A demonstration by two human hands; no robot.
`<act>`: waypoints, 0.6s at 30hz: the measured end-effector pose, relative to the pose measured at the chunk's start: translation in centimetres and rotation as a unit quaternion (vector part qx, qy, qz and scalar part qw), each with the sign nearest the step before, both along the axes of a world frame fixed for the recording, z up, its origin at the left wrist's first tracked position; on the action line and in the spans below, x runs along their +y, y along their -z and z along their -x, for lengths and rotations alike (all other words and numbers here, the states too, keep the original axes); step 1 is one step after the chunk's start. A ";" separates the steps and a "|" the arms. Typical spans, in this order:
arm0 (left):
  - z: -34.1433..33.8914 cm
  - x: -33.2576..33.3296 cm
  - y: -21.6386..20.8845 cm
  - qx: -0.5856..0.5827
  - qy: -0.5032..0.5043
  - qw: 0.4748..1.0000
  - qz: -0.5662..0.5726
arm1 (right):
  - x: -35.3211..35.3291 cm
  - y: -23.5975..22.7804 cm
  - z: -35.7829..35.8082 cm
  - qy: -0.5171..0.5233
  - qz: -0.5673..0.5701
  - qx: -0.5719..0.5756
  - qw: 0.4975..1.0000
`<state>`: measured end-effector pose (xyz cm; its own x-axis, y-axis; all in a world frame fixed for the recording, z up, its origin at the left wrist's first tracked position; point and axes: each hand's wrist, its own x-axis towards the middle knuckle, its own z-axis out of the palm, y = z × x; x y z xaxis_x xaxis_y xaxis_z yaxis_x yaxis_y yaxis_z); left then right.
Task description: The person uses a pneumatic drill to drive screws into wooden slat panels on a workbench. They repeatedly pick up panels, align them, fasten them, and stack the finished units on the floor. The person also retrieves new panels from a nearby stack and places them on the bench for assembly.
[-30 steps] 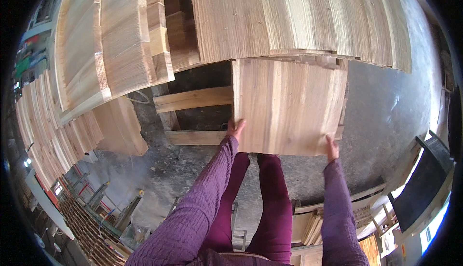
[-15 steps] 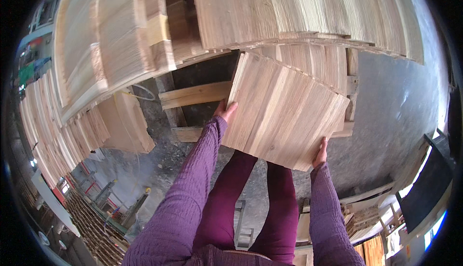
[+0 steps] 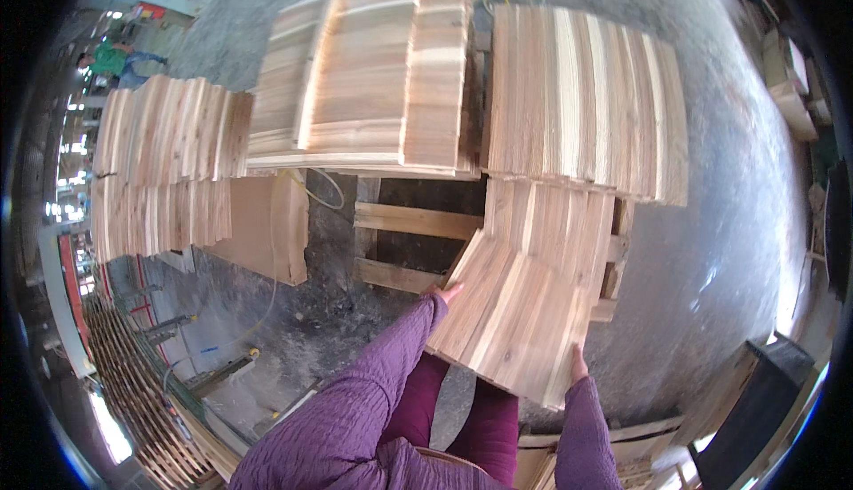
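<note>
A flat striped wooden panel (image 3: 505, 317) spans the space between my two hands, tilted in front of my legs. My left hand (image 3: 449, 293) grips its left edge, thumb on top. At the opposite edge, my right hand (image 3: 578, 366) holds on near the lower corner; its fingers are mostly hidden underneath. The panel's far side overlaps another wooden panel (image 3: 546, 219) lying on a wooden pallet (image 3: 418, 221). Whether the two touch, I cannot tell.
Beyond the pallet stand a tall stack of panels (image 3: 582, 103) and another stack (image 3: 364, 72) left of it. More stacked boards (image 3: 169, 130) sit at the left, beside a brown sheet (image 3: 267, 223). A person in green (image 3: 111, 59) is far left. A dark bin (image 3: 755, 410) stands lower right.
My view has shifted, so the far stacks show more fully. The held panel has come lower in view, still in both hands, and more of the panel on the pallet shows.
</note>
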<state>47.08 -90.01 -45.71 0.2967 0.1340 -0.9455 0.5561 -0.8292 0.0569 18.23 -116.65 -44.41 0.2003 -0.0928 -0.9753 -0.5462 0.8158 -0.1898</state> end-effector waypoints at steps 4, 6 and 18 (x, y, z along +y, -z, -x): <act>2.3 1.9 -5.4 0.116 -0.039 0.992 0.027 | -1.4 -1.6 2.4 -0.201 -0.034 0.048 0.978; 2.5 1.1 -9.8 0.161 -0.046 0.985 0.029 | -1.9 -1.1 5.3 -0.332 0.022 0.073 0.940; 7.8 10.5 -21.3 0.057 -0.094 0.994 0.022 | 1.6 -15.0 -2.5 -0.433 0.068 0.043 0.898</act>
<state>39.25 -79.55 -24.41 0.1619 0.1347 -0.9776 0.7053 -0.7087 0.0192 20.77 -115.07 -29.44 0.1799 -0.0577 -0.9820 -0.9819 0.0499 -0.1829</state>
